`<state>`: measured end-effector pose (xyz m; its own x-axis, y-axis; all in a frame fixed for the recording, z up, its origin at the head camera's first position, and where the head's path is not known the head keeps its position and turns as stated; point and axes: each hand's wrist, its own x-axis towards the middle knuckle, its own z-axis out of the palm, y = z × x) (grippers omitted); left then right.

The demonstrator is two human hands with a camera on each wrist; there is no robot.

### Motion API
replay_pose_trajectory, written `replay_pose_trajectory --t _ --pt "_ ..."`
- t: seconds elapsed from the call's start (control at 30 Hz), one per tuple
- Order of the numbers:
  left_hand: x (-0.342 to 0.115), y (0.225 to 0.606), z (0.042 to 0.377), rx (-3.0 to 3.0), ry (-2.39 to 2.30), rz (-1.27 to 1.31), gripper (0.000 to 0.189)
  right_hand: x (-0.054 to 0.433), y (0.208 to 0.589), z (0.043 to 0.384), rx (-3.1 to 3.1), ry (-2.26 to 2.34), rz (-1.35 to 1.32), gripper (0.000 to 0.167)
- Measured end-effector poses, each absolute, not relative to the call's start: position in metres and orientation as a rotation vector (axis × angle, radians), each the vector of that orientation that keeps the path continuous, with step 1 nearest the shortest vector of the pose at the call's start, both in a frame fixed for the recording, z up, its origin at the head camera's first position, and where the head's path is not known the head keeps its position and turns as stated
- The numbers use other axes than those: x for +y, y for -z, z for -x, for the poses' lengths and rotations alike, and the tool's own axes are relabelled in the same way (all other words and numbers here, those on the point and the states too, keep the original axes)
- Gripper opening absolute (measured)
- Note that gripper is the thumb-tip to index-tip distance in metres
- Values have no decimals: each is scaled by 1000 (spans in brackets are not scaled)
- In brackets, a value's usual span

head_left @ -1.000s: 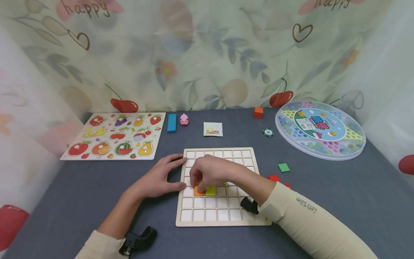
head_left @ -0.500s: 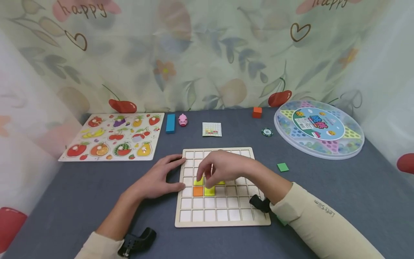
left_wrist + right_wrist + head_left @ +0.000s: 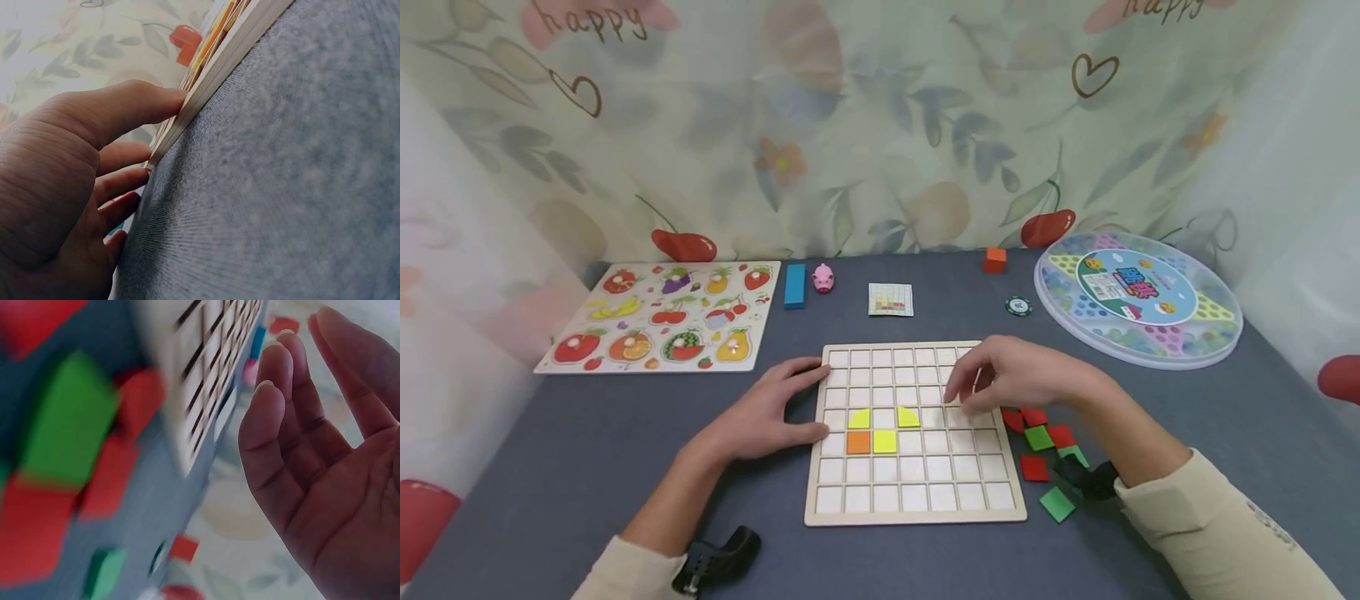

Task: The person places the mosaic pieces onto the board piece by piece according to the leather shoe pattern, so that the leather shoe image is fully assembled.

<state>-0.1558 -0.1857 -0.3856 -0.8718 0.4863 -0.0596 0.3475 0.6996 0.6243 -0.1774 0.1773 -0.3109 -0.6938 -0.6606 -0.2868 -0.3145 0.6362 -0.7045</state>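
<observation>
A wooden grid board [image 3: 917,518] lies flat on the table. My left hand [image 3: 767,414] rests against its left edge, thumb and fingertips at the frame, also plain in the left wrist view. On the board sit an orange square tile [image 3: 858,442], a yellow square tile [image 3: 885,442] and two yellow rounded-corner tiles, one on the left [image 3: 859,418] and one on the right [image 3: 907,417]. My right hand [image 3: 1018,375] hovers over the board's right side with loosely bent fingers. In the right wrist view nothing lies between them.
Loose red tiles [image 3: 1034,468] and green tiles [image 3: 1057,505] lie right of the board. Behind stand a pattern card [image 3: 891,300], a pink pig figure [image 3: 823,278], a blue block [image 3: 794,286] and an orange cube [image 3: 995,260]. A fruit puzzle [image 3: 655,317] and round game box [image 3: 1138,300] flank them.
My right hand has let go of the orange tile, which now lies in its cell, and has moved right across the board, uncovering the yellow tiles. My left hand has stayed at the edge.
</observation>
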Motion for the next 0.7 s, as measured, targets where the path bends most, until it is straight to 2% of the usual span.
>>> replay_pose_trajectory --t 0.27,0.4,0.7 --pt "-187 385 154 2695 -923 -673 81 235 318 168 2367 903 691 16" --pt "-186 384 154 2686 -920 -681 81 260 323 168 2434 903 572 19" --pt "-184 385 157 2680 -928 -689 81 283 336 177 2613 777 474 29"
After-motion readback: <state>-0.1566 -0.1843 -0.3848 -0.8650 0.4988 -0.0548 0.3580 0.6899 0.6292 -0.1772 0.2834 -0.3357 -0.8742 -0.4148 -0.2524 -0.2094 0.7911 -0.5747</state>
